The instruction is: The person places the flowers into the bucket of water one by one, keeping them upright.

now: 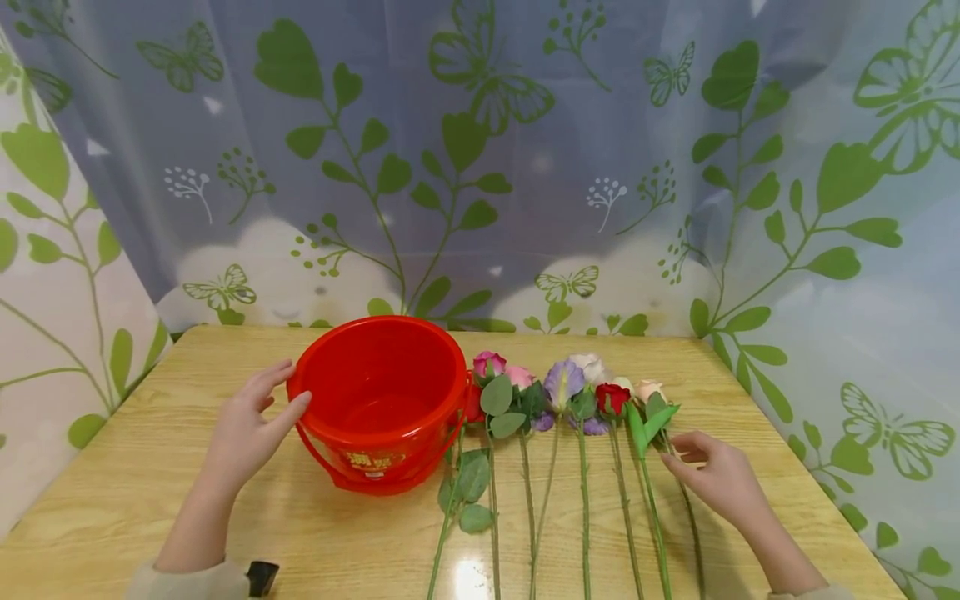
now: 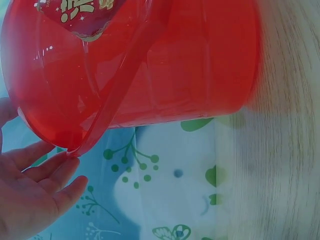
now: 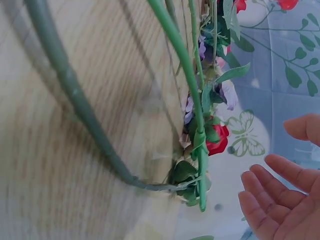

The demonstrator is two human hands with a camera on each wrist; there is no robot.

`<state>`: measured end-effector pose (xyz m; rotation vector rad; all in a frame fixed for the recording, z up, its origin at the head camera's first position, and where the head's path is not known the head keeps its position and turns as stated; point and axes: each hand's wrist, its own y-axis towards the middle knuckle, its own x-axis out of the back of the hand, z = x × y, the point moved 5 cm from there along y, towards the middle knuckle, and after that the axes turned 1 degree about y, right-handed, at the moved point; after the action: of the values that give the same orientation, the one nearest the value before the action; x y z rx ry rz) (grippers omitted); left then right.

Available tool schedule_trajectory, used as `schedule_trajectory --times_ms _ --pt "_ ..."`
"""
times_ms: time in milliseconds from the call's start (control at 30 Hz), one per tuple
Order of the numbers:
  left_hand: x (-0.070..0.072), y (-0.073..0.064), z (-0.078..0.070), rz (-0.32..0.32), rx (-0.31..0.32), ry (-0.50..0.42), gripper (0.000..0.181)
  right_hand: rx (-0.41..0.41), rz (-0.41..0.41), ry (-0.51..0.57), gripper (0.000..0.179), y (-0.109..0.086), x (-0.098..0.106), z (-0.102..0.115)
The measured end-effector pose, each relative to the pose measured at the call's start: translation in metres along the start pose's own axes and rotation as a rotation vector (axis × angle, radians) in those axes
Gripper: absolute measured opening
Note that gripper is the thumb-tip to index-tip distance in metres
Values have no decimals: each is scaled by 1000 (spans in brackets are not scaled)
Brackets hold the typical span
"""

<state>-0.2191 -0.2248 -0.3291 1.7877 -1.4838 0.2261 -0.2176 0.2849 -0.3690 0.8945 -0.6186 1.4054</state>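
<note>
A red plastic bucket stands upright on the table, its mouth tilted toward my view and its handle hanging down the front. My left hand touches the bucket's left rim with loosely straight fingers; in the left wrist view its fingertips lie right by the handle's end. To the bucket's right lies a row of long-stemmed flowers, among them a purple iris, a red rose and a pale peach flower. My right hand hovers beside the rightmost stem, fingers relaxed and holding nothing.
The wooden table ends at the back against a curtain printed with leaves and butterflies. Similar cloth hangs on both sides. A small black object shows near my left sleeve.
</note>
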Motion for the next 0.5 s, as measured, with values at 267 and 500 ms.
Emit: schedule_trajectory --times_ms 267,500 --pt "-1 -1 1 13 8 -7 48 -53 56 8 42 6 -4 -16" --pt "-2 1 1 7 0 -10 45 -78 86 40 40 9 -7 -30"
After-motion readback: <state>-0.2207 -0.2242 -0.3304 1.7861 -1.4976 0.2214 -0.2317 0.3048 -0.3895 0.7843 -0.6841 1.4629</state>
